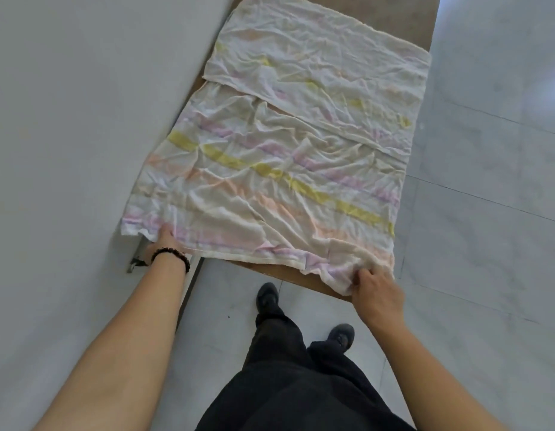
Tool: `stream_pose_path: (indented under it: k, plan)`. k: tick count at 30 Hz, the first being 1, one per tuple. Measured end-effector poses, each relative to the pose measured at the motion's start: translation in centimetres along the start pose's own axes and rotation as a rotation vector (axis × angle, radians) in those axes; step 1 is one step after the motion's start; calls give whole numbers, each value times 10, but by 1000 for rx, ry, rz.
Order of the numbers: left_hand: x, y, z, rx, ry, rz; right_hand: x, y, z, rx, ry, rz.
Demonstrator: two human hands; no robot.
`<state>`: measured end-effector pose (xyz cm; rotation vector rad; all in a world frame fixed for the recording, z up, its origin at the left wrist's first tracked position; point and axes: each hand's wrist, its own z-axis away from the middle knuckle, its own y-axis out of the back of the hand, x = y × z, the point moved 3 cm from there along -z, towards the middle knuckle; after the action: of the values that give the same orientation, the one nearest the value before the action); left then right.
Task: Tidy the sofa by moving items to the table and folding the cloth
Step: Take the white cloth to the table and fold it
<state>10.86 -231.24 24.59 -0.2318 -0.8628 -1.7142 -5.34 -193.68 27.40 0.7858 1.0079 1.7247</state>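
Two hands hold the near end of a wrinkled cloth (270, 181) with yellow, pink and orange stripes, which lies spread over a long brown surface (400, 14). The left hand (164, 244) grips the near left corner, its fingers tucked under the hem where I cannot see them. The right hand (379, 293) pinches the near right corner, and the fabric bunches up between its thumb and fingers. The far part of the cloth is folded back on itself, so a second layer lies on top and its edge runs across the middle. A dark bead bracelet (172, 255) sits on the left wrist. A white wall (83, 119) runs close along the left side of the surface, right against the cloth's left edge, and a small metal fitting (136, 256) sticks out just beside the left wrist. Pale floor tiles (487, 213) lie to the right. Black shoes (266, 297) and dark trousers (285, 384) show below, at the near end of the surface
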Motion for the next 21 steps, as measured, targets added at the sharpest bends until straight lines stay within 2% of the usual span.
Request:
stream_pose_path:
  k: [2,3,4,6,8,9,12,15,18,21]
  plan:
    - [-1,-2,-8,1,-31,-34,21,2,5,-11,-291,-149]
    - [1,1,-7,1,-35,-56,26,2,7,14,-363,-222]
    - [-2,3,-10,26,-27,-57,24,3,9,51,-350,-280]
    - [-12,10,-10,81,17,3,5,2,12,128,-110,-358]
    - [-18,12,-3,29,39,143,-18,-5,16,121,161,-300]
    - [-17,13,2,-8,43,218,-26,-8,16,75,220,-225]
    - [-3,23,6,-130,57,331,-33,-14,15,-12,237,-87]
    - [14,31,8,-278,21,382,-23,-8,26,20,282,-164]
    - [29,38,32,-381,-37,341,6,13,40,202,192,-396]
    - [42,44,54,-329,-111,329,40,48,51,449,15,-701]
